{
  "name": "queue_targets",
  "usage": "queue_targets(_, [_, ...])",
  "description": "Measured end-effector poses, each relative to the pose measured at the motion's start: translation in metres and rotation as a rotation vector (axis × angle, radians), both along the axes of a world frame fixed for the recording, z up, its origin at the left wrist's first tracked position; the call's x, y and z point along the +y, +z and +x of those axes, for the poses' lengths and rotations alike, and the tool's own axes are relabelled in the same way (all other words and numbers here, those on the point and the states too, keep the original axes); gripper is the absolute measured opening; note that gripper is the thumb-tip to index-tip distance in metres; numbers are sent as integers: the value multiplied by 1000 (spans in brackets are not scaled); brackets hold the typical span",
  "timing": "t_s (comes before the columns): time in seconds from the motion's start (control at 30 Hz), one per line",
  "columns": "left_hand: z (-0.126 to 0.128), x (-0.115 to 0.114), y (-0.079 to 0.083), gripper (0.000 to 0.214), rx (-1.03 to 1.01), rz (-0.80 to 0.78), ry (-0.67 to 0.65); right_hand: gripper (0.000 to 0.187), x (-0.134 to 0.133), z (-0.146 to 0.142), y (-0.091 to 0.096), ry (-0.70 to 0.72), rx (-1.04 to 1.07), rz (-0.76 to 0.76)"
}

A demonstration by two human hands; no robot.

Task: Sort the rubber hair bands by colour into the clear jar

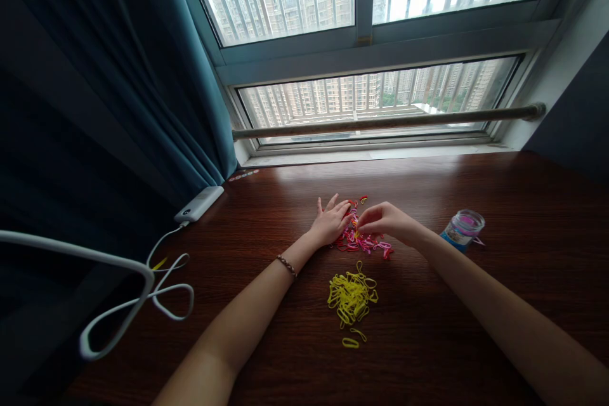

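A pile of pink and red rubber bands (362, 242) lies on the brown wooden table. My left hand (329, 223) rests on the pile's left side, palm down with its fingers spread. From the right, my right hand (386, 222) reaches into the same pile, thumb and forefinger pinched together. A bit of yellow shows at those fingertips, but I cannot tell whether it is held. Closer to me is a heap of yellow rubber bands (352, 297), with a couple of loose yellow bands (351, 343) just below it.
An open clear jar (464, 228) with a blue label and something pink inside stands beyond my right forearm. At the left are a white power bank (198, 204) and its looped white cable (166, 311). A blue curtain (190, 108) hangs beside the window above the table's far edge.
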State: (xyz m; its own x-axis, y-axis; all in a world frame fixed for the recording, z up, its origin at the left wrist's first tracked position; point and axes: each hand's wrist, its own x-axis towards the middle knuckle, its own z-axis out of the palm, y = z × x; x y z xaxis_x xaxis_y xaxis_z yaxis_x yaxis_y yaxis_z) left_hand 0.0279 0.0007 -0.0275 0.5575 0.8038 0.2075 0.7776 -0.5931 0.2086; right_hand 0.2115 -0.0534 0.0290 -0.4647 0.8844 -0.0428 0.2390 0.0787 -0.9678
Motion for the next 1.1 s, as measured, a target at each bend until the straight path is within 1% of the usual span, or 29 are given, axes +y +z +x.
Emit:
queue_targets(0.07, [0, -1, 1, 45, 2, 19, -11, 22, -8, -5, 1, 234, -33, -122])
queue_targets(0.1, [0, -1, 1, 44, 4, 25, -13, 22, -11, -7, 0, 332, -65, -151])
queue_targets(0.13, [0, -1, 1, 44, 6, 29, -13, 22, -13, -10, -2, 397, -101, -157])
queue_targets(0.17, [0, -2, 1, 43, 8, 32, -11, 22, -12, -11, -5, 417, -131, -132])
queue_targets(0.2, [0, -2, 1, 43, 8, 35, -8, 22, -10, -12, -8, 373, -155, -64])
queue_targets(0.23, [0, -2, 1, 42, 8, 38, -4, 22, -6, -12, -12, 257, -190, 54])
queue_targets(0.33, [1, -2, 1, 39, -4, 51, 7, 25, 13, -7, -26, -275, -349, 503])
queue_targets(0.37, [1, -3, 1, 38, -16, 59, 11, 27, 20, -4, -31, -379, -393, 584])
queue_targets(0.4, [1, -3, 1, 37, -36, 71, 16, 29, 26, -3, -37, -427, -427, 632])
queue_targets(0.43, [1, -4, 1, 36, -66, 87, 21, 30, 32, -2, -43, -431, -453, 655])
queue_targets(0.47, [0, -4, 2, 34, -107, 107, 28, 30, 36, -1, -49, -407, -470, 660])
queue_targets(0.57, [-4, -5, 8, 29, -289, 143, 39, 30, 42, -3, -65, -353, -536, 666])
queue_targets(0.63, [-9, -5, 13, 24, -437, 95, 24, 31, 44, -4, -74, -348, -566, 654])
queue_targets(0.7, [-15, -4, 20, 20, -586, -36, 5, 33, 45, -5, -79, -352, -571, 645])
queue_targets(0.77, [-18, -4, 25, 20, -716, -214, -2, 33, 46, -5, -80, -363, -549, 642])
queue_targets(0.83, [-20, -4, 29, 22, -809, -341, 14, 32, 46, -4, -79, -384, -506, 637])
queue_targets(1.0, [-22, -3, 35, 21, -897, -416, 82, 33, 41, -1, -68, -490, -322, 588])
queue_targets(1.1, [-25, -4, 38, 25, -938, -562, 62, 34, 35, 2, -60, -539, -186, 503])
